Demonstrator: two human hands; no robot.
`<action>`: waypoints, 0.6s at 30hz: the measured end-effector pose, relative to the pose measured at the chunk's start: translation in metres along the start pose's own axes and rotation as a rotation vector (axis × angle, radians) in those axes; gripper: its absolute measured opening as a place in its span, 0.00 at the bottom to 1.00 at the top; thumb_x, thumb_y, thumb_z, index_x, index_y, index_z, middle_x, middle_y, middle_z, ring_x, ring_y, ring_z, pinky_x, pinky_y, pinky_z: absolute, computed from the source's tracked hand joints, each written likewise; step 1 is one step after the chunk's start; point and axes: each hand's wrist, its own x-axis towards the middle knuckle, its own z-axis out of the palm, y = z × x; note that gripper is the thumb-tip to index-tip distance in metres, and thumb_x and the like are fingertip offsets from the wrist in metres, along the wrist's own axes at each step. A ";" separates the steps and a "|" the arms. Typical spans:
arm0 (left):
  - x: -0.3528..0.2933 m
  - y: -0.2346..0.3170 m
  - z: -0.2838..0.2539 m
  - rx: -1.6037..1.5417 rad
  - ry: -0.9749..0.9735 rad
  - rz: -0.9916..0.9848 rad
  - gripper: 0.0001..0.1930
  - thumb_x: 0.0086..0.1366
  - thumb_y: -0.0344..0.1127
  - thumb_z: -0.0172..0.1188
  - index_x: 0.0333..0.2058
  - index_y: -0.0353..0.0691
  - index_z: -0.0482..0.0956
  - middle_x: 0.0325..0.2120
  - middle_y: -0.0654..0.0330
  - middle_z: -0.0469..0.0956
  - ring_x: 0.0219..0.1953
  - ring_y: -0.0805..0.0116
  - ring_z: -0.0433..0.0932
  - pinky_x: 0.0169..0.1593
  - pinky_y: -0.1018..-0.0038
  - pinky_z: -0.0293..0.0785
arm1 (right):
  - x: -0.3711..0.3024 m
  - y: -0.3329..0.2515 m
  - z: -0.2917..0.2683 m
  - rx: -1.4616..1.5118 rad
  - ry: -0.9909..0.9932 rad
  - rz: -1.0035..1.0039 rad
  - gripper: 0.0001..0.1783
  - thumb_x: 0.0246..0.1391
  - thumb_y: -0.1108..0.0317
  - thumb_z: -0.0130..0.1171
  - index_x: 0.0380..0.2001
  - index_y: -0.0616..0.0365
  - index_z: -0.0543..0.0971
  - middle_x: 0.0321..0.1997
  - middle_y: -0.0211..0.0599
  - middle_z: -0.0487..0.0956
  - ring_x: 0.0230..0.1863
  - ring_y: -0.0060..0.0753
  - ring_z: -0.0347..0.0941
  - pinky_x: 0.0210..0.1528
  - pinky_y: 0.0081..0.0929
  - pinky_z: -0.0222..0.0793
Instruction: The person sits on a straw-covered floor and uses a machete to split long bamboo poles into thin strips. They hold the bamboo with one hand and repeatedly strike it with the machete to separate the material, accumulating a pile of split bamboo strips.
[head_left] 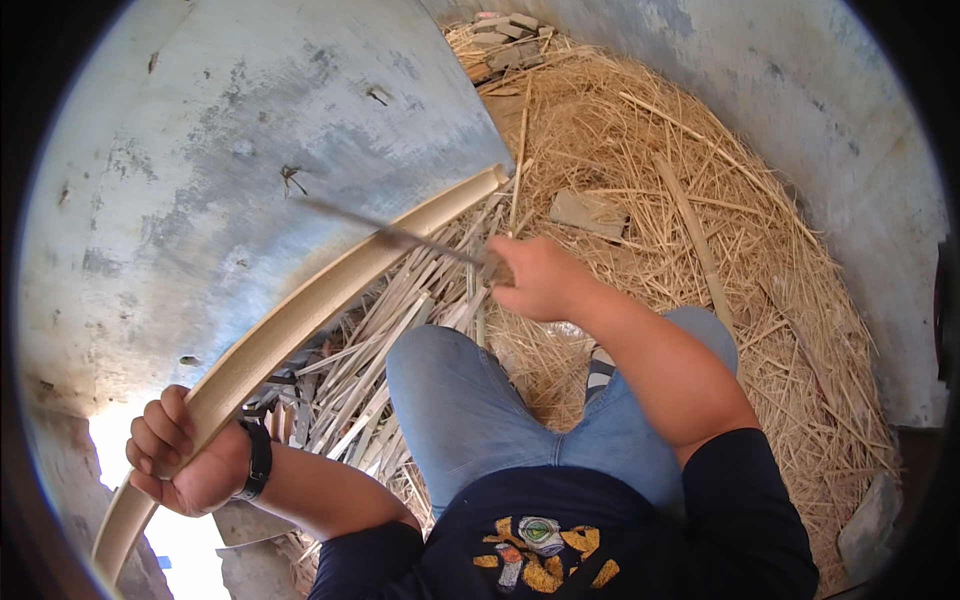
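A long half-round length of split bamboo (300,305), pale and hollow on its inner side, slants from the lower left up to the middle. My left hand (190,450) is wrapped round it near its lower end. In my right hand (540,278) is the handle of a long, thin-bladed knife (400,235), blurred by motion. Its blade points left and crosses the bamboo in the picture; whether it touches the bamboo I cannot tell. The bamboo's upper end lies by the edge of a grey wall.
Thin bamboo strips (375,345) are heaped beside my left knee. Straw-like shavings (650,130) cover the floor, with a flat brick (588,213) and a longer bamboo piece (690,230) among them. Weathered walls (220,130) stand left and right. Bricks (505,40) are stacked at the back.
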 end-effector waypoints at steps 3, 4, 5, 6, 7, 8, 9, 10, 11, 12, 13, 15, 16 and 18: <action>0.002 0.001 -0.001 0.004 0.031 0.007 0.12 0.62 0.40 0.51 0.20 0.48 0.64 0.14 0.71 0.56 0.18 0.76 0.53 0.28 0.76 0.51 | 0.001 0.002 -0.009 0.017 -0.097 -0.006 0.21 0.44 0.66 0.57 0.44 0.60 0.74 0.34 0.54 0.80 0.38 0.52 0.78 0.43 0.46 0.73; 0.004 0.003 -0.002 0.017 0.045 0.016 0.12 0.61 0.40 0.51 0.20 0.48 0.64 0.14 0.71 0.56 0.18 0.76 0.53 0.28 0.76 0.51 | 0.005 0.013 -0.012 0.006 -0.025 0.039 0.21 0.44 0.66 0.57 0.44 0.59 0.74 0.35 0.54 0.80 0.39 0.52 0.78 0.44 0.45 0.73; 0.007 0.004 -0.002 0.021 0.059 0.027 0.12 0.61 0.40 0.51 0.20 0.49 0.64 0.14 0.71 0.56 0.17 0.76 0.53 0.28 0.76 0.51 | 0.007 0.034 -0.018 -0.012 0.054 0.086 0.22 0.44 0.65 0.57 0.45 0.59 0.74 0.37 0.55 0.80 0.40 0.52 0.78 0.44 0.44 0.73; 0.009 0.008 -0.002 0.037 0.071 0.042 0.11 0.60 0.40 0.51 0.19 0.49 0.63 0.14 0.71 0.56 0.17 0.76 0.53 0.28 0.76 0.51 | 0.011 0.053 -0.019 -0.024 0.126 0.122 0.23 0.44 0.65 0.57 0.46 0.59 0.74 0.38 0.56 0.80 0.41 0.52 0.78 0.45 0.44 0.74; 0.010 0.010 -0.001 0.025 0.067 0.047 0.12 0.60 0.40 0.51 0.19 0.49 0.63 0.14 0.71 0.56 0.17 0.76 0.52 0.28 0.76 0.51 | 0.013 0.065 -0.021 -0.027 0.195 0.176 0.23 0.44 0.65 0.58 0.47 0.58 0.74 0.38 0.56 0.80 0.42 0.52 0.78 0.45 0.43 0.74; 0.010 0.012 -0.002 0.016 0.060 0.048 0.12 0.60 0.40 0.51 0.19 0.49 0.63 0.14 0.71 0.56 0.17 0.76 0.52 0.28 0.76 0.50 | 0.013 0.074 -0.021 -0.025 0.262 0.233 0.24 0.44 0.65 0.58 0.48 0.58 0.74 0.39 0.56 0.80 0.42 0.52 0.78 0.46 0.43 0.74; 0.011 0.014 -0.002 0.006 0.053 0.048 0.12 0.59 0.39 0.51 0.19 0.49 0.62 0.14 0.71 0.56 0.17 0.76 0.52 0.28 0.76 0.50 | 0.014 0.083 -0.020 -0.022 0.331 0.289 0.24 0.44 0.65 0.58 0.48 0.57 0.74 0.39 0.56 0.80 0.43 0.52 0.78 0.46 0.42 0.74; 0.009 0.015 0.002 0.001 0.092 0.040 0.12 0.58 0.38 0.51 0.17 0.49 0.61 0.14 0.71 0.56 0.17 0.76 0.52 0.27 0.76 0.50 | 0.016 0.076 -0.017 -0.013 0.301 0.251 0.24 0.44 0.65 0.57 0.48 0.58 0.74 0.39 0.56 0.80 0.42 0.52 0.78 0.46 0.42 0.74; 0.009 0.018 -0.001 -0.006 0.073 0.036 0.13 0.58 0.37 0.51 0.17 0.49 0.60 0.14 0.71 0.56 0.17 0.76 0.52 0.27 0.76 0.50 | 0.014 0.060 -0.012 -0.003 0.268 0.216 0.23 0.44 0.64 0.57 0.47 0.58 0.75 0.39 0.56 0.80 0.42 0.52 0.78 0.45 0.42 0.74; 0.011 0.022 -0.007 -0.014 0.053 0.032 0.13 0.57 0.37 0.51 0.17 0.49 0.60 0.14 0.71 0.56 0.17 0.76 0.52 0.27 0.76 0.50 | 0.012 0.046 -0.010 0.007 0.236 0.182 0.23 0.44 0.64 0.57 0.47 0.58 0.75 0.39 0.55 0.80 0.42 0.52 0.78 0.45 0.42 0.74; 0.010 0.025 -0.011 -0.018 0.037 0.026 0.13 0.57 0.36 0.51 0.16 0.49 0.60 0.14 0.71 0.56 0.18 0.76 0.52 0.27 0.76 0.50 | 0.009 0.031 -0.010 -0.041 0.175 0.116 0.23 0.44 0.64 0.57 0.46 0.59 0.75 0.38 0.55 0.80 0.41 0.52 0.78 0.45 0.42 0.74; 0.009 0.028 -0.010 0.040 0.100 0.062 0.13 0.56 0.36 0.50 0.16 0.50 0.59 0.14 0.71 0.56 0.17 0.76 0.52 0.27 0.76 0.50 | 0.004 0.008 -0.009 -0.131 0.055 -0.019 0.22 0.44 0.64 0.57 0.45 0.60 0.75 0.37 0.54 0.81 0.40 0.51 0.78 0.43 0.41 0.74; 0.010 0.028 -0.009 0.056 0.130 0.081 0.13 0.56 0.35 0.50 0.16 0.50 0.59 0.14 0.71 0.56 0.17 0.76 0.52 0.27 0.76 0.50 | 0.005 0.015 -0.012 -0.120 0.085 0.024 0.22 0.44 0.63 0.57 0.45 0.60 0.75 0.36 0.53 0.80 0.40 0.51 0.78 0.43 0.41 0.74; 0.013 0.031 -0.009 0.057 0.129 0.097 0.12 0.56 0.35 0.50 0.16 0.50 0.59 0.14 0.71 0.55 0.17 0.76 0.52 0.27 0.76 0.50 | 0.013 0.043 -0.022 -0.099 0.145 0.096 0.22 0.45 0.63 0.58 0.44 0.60 0.75 0.34 0.52 0.80 0.38 0.51 0.78 0.41 0.41 0.73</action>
